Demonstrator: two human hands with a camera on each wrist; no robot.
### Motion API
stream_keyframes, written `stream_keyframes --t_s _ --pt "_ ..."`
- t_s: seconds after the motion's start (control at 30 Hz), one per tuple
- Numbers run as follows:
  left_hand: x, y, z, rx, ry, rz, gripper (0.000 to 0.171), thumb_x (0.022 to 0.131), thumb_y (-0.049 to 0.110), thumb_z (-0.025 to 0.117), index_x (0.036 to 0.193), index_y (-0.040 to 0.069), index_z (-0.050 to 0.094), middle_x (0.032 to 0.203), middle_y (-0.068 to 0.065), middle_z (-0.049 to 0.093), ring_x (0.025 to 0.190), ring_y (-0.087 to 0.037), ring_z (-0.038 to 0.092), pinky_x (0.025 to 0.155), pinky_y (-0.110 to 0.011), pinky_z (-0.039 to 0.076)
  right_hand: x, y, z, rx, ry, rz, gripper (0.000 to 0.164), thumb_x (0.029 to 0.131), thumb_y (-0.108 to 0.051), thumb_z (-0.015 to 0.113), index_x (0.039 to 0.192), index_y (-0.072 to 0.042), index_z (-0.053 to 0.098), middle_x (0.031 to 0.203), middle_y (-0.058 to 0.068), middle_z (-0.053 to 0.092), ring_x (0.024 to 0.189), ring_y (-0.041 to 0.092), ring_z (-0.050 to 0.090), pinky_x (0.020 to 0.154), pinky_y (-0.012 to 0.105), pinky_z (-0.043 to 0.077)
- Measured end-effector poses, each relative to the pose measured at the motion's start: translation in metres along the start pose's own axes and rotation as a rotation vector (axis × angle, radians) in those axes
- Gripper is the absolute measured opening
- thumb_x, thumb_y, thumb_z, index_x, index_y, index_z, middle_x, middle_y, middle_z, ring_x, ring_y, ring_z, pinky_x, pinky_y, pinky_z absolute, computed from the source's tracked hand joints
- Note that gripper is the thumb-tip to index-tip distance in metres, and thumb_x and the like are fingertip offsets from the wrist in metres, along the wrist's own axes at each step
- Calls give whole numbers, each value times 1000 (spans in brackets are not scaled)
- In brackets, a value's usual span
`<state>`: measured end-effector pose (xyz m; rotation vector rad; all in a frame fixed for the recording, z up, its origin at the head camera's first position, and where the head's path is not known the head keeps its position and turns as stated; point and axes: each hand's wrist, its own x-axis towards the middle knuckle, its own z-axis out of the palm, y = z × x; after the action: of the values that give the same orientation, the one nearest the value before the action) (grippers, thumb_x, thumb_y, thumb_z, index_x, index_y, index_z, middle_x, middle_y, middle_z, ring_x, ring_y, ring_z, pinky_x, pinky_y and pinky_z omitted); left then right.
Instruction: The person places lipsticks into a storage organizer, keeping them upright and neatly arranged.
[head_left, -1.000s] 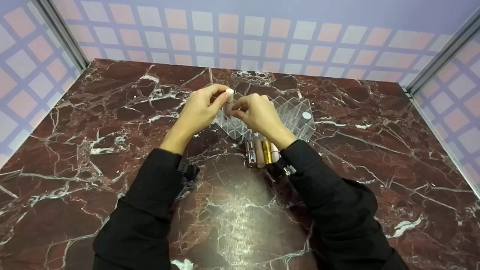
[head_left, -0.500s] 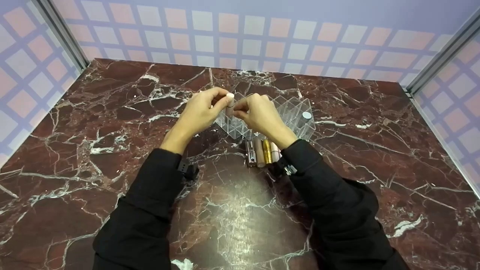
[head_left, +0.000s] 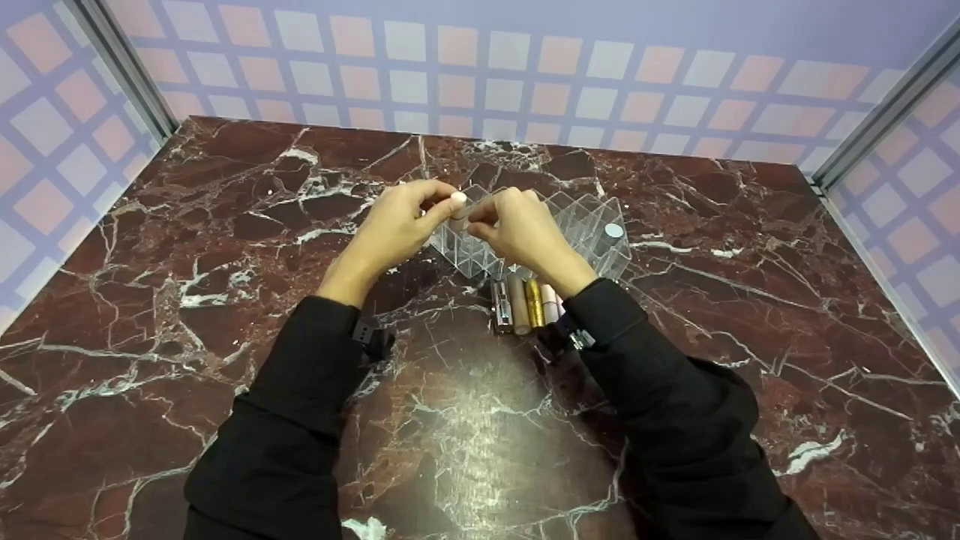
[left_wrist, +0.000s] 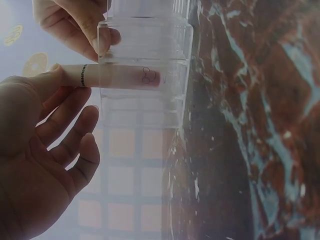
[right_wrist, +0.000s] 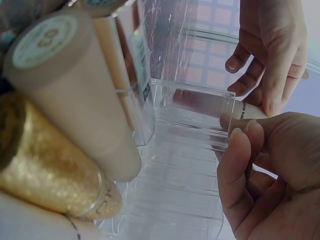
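Cosmetic tube (left_wrist: 92, 76), pale w/ a pinkish lower end, is held upright in a cell toward the L. end of the clear organizer (head_left: 474, 262); its lower part is seen thru the wall, just short of the base, & its white top projects above the rim. The top is pinched btwn thumb & index finger of the L. hand (head_left: 397, 221), whose other fingers are loosely bent & hold nothing. The organizer's rim is apparently pinched by the R. hand (head_left: 521, 229), w/ thumb & fingertips nearly together & one tip seen inside the wall. The step in hand is judged to be insertion of the tube, more than half done. For the next move, a short, straight descent is called for, then release once the base is met, w/ the organizer steadied meanwhile. A pale-topped tube (head_left: 613, 232) is seated nr. the opp. end. In front, a dark case (head_left: 502, 311), beige tube (head_left: 520, 309), gold tube (head_left: 535, 306) & white tube (head_left: 550, 300) are lined up side by side.
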<state>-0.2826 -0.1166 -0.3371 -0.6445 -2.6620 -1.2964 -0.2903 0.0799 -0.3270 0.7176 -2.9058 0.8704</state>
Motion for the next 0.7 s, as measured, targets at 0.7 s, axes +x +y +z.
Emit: stream_keyframes --t_s 0.7 --pt "0 -4 -2 17 -60 -22 27 104 29 64 118 10 76 109 -5 76 78 -19 61 71 -31 47 -2 -1 -1 -16 -2 -9 16 97 -15 74 110 -8 79 110 8 77 95 21 74 89 35 58"
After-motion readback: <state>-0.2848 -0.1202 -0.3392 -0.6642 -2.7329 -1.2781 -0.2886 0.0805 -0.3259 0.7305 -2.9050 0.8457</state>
